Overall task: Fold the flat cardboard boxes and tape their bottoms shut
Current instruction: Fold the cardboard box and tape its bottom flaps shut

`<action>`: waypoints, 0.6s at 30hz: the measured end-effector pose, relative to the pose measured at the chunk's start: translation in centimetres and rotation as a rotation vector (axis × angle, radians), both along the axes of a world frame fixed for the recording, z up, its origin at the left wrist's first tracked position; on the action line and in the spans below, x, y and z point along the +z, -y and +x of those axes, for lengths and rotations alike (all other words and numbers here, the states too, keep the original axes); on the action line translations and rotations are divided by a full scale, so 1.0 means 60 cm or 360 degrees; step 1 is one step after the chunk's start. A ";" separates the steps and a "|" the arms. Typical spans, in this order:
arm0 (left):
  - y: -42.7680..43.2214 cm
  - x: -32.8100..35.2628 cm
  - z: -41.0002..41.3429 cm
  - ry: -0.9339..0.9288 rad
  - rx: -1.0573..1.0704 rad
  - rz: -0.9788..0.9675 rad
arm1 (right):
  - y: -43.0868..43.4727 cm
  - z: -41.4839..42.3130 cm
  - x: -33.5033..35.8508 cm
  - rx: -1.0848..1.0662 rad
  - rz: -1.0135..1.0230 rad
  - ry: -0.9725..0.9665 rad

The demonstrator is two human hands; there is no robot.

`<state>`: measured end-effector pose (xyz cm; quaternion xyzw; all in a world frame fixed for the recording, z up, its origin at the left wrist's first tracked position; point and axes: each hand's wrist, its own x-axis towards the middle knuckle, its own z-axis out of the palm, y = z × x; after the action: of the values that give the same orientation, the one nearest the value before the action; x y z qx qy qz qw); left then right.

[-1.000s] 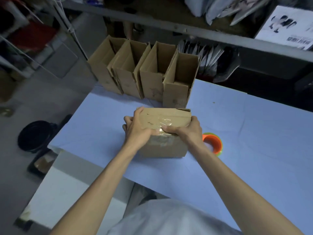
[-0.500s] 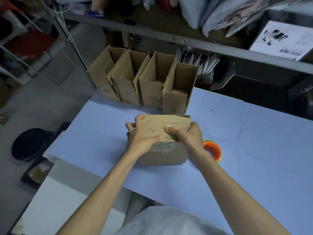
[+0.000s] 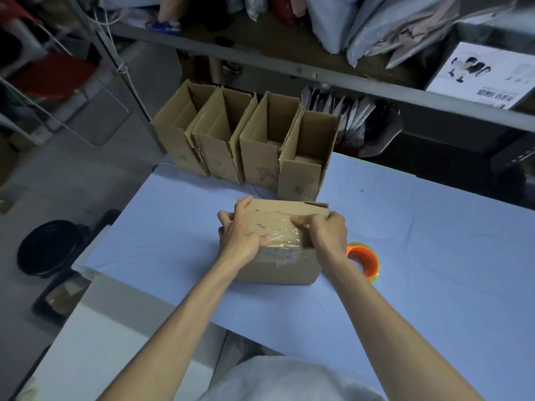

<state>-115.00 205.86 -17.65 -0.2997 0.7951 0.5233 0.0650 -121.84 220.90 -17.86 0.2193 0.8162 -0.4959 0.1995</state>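
Observation:
A small cardboard box (image 3: 278, 267) stands bottom-up on the blue table (image 3: 419, 241), with clear tape across its top seam and down its near side. My left hand (image 3: 241, 231) grips the box's left end, fingers curled over the far edge and thumb pressing the tape. My right hand (image 3: 325, 233) grips the right end, fingers curled over the top onto the tape. An orange tape roll (image 3: 363, 260) lies just right of the box, partly hidden by my right wrist.
Several folded open boxes (image 3: 246, 146) stand in a row at the table's far edge. Behind them runs a metal shelf (image 3: 318, 79) with bags and a printed white box (image 3: 486, 76). A black round bin (image 3: 47, 247) sits on the floor at left.
The view has tilted up a little. My right hand's fingers have slid slightly right along the taped seam; the box and my left hand stay put.

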 end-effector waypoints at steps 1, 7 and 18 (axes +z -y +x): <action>0.003 -0.001 -0.001 -0.0007 -0.0008 0.0041 | 0.000 -0.003 0.001 -0.0042 -0.0043 -0.0004; 0.010 0.005 -0.015 0.0015 -0.0011 0.0091 | 0.011 -0.002 0.007 0.0260 0.0333 -0.0051; 0.021 0.020 -0.030 -0.0349 -0.0128 -0.0511 | -0.004 0.025 -0.033 0.1188 0.0322 -0.1641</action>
<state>-116.77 204.60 -16.47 -0.2154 0.8820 0.4161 -0.0496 -120.32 221.12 -19.83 -0.3282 0.8714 -0.3555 -0.0809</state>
